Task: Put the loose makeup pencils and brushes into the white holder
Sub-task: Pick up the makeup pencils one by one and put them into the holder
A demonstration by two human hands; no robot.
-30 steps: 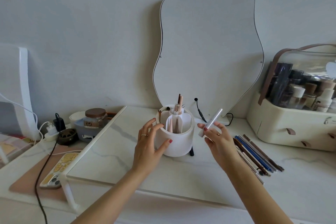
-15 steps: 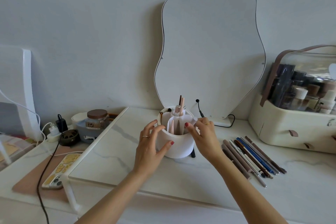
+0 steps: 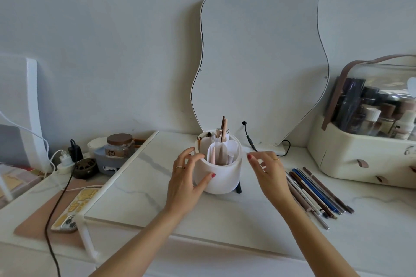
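Note:
The round white holder (image 3: pixel 221 177) stands mid-table in front of the mirror, divided into compartments with several pencils and brushes upright in it. My left hand (image 3: pixel 186 177) cups its left side, thumb pressed on the front wall and fingers at the rim. My right hand (image 3: pixel 266 170) hovers just right of the holder, fingers relaxed and holding nothing. Several loose makeup pencils (image 3: pixel 315 189) in brown, blue and grey lie side by side on the marble top to the right of that hand. A black pencil tip (image 3: pixel 238 188) pokes out from behind the holder's base.
A wavy mirror (image 3: pixel 261 63) leans on the wall behind the holder, its black cable (image 3: pixel 249 141) trailing down. A cream cosmetics case (image 3: pixel 360 155) fills the right. At left sit a jar (image 3: pixel 119 146), chargers, and a phone (image 3: pixel 75 209) on a brown mat below the raised tabletop edge.
One second ago my right hand held a white stick; it dropped it into the holder and has now drawn back to the right, empty. My left hand stayed on the holder.

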